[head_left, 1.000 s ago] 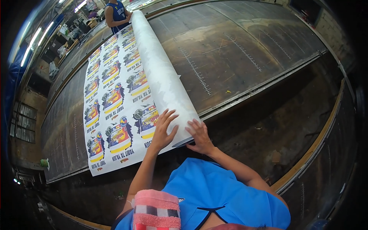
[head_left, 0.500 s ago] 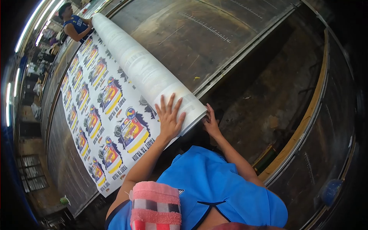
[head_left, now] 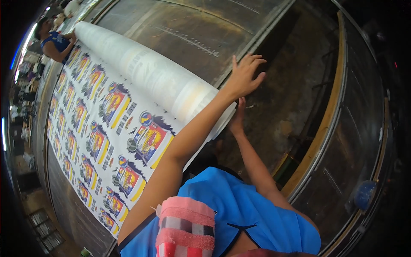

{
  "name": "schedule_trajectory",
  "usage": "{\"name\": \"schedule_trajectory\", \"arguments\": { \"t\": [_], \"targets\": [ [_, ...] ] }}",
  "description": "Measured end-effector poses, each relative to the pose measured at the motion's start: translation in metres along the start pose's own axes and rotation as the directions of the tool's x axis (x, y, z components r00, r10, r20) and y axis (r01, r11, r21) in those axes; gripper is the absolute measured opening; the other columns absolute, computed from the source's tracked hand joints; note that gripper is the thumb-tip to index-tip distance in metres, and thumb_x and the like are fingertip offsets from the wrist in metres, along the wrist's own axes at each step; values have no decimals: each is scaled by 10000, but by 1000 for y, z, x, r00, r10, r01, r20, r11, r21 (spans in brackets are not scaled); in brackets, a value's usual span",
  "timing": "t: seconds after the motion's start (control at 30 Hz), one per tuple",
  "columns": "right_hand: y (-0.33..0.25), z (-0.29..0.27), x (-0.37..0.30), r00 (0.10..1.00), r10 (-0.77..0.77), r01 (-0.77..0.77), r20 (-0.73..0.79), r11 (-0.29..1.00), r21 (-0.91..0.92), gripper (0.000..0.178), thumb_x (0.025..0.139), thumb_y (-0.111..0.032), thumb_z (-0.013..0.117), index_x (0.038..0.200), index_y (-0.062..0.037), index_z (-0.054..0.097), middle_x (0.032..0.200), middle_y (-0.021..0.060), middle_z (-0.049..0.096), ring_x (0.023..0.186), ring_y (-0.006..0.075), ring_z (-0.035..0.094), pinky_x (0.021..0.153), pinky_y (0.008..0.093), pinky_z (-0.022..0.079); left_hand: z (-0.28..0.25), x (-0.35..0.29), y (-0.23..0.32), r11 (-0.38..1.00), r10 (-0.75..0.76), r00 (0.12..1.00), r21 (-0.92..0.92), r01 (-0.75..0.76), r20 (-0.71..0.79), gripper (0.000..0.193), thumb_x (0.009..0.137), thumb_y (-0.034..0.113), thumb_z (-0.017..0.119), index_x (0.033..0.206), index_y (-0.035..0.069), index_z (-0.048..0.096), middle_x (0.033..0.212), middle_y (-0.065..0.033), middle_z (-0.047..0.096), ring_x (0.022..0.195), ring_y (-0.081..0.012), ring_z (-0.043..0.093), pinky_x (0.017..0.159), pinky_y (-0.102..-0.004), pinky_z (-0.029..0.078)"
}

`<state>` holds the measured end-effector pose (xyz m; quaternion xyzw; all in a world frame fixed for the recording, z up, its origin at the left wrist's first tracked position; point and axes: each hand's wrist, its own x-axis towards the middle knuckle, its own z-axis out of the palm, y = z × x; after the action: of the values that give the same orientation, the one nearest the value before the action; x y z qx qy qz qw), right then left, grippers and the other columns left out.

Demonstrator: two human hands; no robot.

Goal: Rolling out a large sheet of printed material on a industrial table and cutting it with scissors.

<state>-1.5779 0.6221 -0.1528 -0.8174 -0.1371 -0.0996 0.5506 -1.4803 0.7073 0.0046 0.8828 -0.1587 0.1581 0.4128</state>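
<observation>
A thick white roll of sheet material (head_left: 150, 70) lies slantwise over the long dark table, its near end just ahead of me. Unrolled from it to the left is a white sheet with rows of colourful printed designs (head_left: 113, 107); I cannot tell whether it is paper or fabric. My left hand (head_left: 246, 77) is raised beyond the roll's near end, fingers spread, holding nothing. Its forearm crosses in front of the roll. My right hand (head_left: 238, 115) is upright against the roll's near end, fingers stretched, partly hidden by the left arm.
Another person in a dark blue sleeveless top (head_left: 55, 45) stands at the roll's far end, hands on it. A dark table with marked lines (head_left: 192, 40) extends beyond the roll. To the right are a gap down to the floor (head_left: 280, 98) and a second table (head_left: 351, 141).
My left hand has left the roll's top and swung forward and right, past its end. The right hand stays at the end, fingers straighter. The roll appears shifted left in view.
</observation>
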Motion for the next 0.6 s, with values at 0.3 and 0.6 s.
{"name": "schedule_trajectory", "arguments": {
  "t": [0.3, 0.6],
  "targets": [
    [66, -23, 101, 968, 251, -237, -20, 933, 270, 634, 1032, -381, 442, 1568, -157, 188, 1480, 109, 375, 1292, 238, 460, 1078, 377, 407, -46, -99, -50, 966, -75, 997, 249, 73, -1, 486, 894, 205, 653, 1361, 121, 547, 1506, -113, 430, 1470, -344, 267, 1180, -590, 79],
    [121, -56, 190, 755, 652, -341, 70, 299, 891, 504, 1027, -413, 452, 1428, -114, 400, 1398, 114, 488, 1290, 233, 477, 1069, 350, 408, 44, 94, -80, 909, -8, 998, 415, 37, -70, 439, 948, 396, 526, 1293, 143, 626, 1393, -87, 556, 1420, -336, 351, 1155, -640, 90]
  ]
}}
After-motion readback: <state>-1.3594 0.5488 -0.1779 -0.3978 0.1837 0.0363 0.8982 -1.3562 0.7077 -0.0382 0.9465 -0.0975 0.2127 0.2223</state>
